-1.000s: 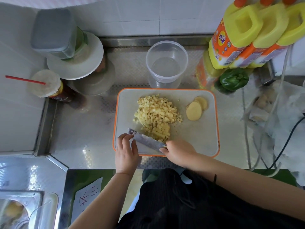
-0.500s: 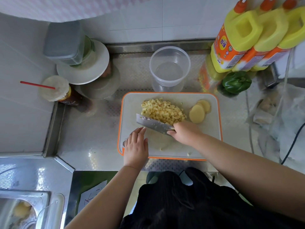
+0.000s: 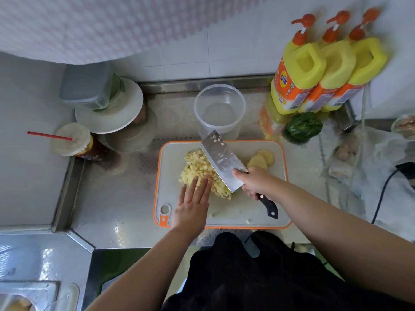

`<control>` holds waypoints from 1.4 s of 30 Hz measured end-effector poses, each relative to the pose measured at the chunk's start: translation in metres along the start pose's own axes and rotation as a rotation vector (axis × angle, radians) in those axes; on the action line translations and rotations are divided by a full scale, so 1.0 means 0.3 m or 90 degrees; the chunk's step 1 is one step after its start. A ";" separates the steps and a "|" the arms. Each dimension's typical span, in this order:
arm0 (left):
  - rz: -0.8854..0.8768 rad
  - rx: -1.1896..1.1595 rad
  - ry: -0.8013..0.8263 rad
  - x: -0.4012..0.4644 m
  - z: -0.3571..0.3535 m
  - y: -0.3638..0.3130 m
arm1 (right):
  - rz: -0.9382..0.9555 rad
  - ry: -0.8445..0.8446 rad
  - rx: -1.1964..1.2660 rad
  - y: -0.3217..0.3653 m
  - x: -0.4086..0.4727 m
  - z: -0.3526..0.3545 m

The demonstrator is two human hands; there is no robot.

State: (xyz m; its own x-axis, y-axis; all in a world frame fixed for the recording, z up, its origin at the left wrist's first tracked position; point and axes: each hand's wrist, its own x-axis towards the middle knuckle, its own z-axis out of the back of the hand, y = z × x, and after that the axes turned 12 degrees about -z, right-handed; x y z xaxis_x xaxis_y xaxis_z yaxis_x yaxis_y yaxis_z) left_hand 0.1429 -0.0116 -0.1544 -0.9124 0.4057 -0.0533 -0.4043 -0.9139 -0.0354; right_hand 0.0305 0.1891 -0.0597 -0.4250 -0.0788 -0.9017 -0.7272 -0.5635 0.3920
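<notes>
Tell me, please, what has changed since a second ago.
The cleaver, gripped throughout by the right hand, swung from the near side of the diced potato pile to its right. The left hand moved off the blade onto the pile. The potato slices stayed.

cleaver (image 3: 221, 159): middle of handle hidden inside right hand (image 3: 256, 182), only the black end shows.
diced pile (image 3: 197, 169): right part under the blade, near edge under the left hand (image 3: 193, 205) fingertips.
slices (image 3: 261, 159): near ones partly behind right hand, count unclear.
clear tub (image 3: 219, 108): near wall behind blade tip.
bottles (image 3: 323, 75): label print too small to read, rightmost one blurred.
jar (image 3: 140, 113): mostly hidden under plate (image 3: 107, 122) and grey box (image 3: 87, 86), contents unclear.
bag (image 3: 350, 162): contents blurred, can't tell.
bowl (image 3: 405, 125): cut off by right edge.
sink tray (image 3: 33, 286): cut off at bottom-left corner, contents blurred.
</notes>
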 end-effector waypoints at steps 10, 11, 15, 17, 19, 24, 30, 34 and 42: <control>-0.113 -0.099 -0.004 -0.023 -0.002 0.028 | 0.134 -0.095 -0.177 -0.073 -0.021 0.051; -0.124 -0.082 0.007 -0.016 -0.008 0.026 | 0.135 -0.095 -0.183 -0.082 -0.025 0.049; -0.049 -0.114 -0.036 0.049 0.002 0.032 | 0.126 -0.123 -0.209 -0.111 -0.034 0.041; 0.044 -0.146 -0.036 0.091 0.018 0.040 | 0.123 -0.145 -0.200 -0.120 -0.042 0.042; 0.096 -0.182 -0.049 0.120 0.034 0.047 | 0.132 -0.175 -0.205 -0.124 -0.058 0.049; 0.215 -0.244 -0.395 0.081 0.146 0.082 | 0.219 -0.259 -0.413 -0.131 -0.113 0.068; -0.087 -0.192 -0.298 0.127 0.296 0.028 | 0.322 -0.314 -0.511 -0.149 -0.135 0.062; -0.216 -0.093 -0.020 0.170 0.269 -0.048 | 0.356 -0.324 -0.537 -0.140 -0.126 0.042; -0.204 -0.078 0.190 0.256 0.274 -0.074 | 0.375 -0.289 -0.544 -0.105 -0.148 0.007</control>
State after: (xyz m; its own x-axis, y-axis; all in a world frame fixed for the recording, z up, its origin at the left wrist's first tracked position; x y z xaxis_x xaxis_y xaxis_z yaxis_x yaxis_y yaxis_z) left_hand 0.0765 0.0390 -0.0757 -0.6767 0.6700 -0.3054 -0.6370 -0.7407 -0.2135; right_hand 0.0712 0.2121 -0.0316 -0.8627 -0.3094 -0.3999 0.1828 -0.9283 0.3239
